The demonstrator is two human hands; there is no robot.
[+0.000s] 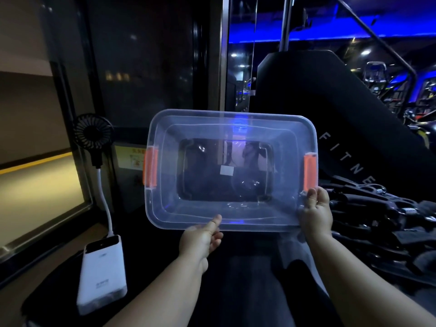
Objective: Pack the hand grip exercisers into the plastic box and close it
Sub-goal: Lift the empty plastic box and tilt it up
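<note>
Plastic box (232, 128): clear, likely light, stiff, slick. Held at rim: left hand (200, 237) pinching 6 o'clock, right hand (316, 213) gripping 4 o'clock.

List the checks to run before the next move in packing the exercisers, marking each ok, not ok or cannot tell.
1. Grip: left hand and right hand both hold the box: ok.
2. Box set down steady: not ok, it is held up in the air.
3. Box open on top: cannot tell.
4. Orange latches released: cannot tell.
5. Reach: exercisers lie piled right of the box: ok.
6. Packing done: not ok, none seen inside.
</note>
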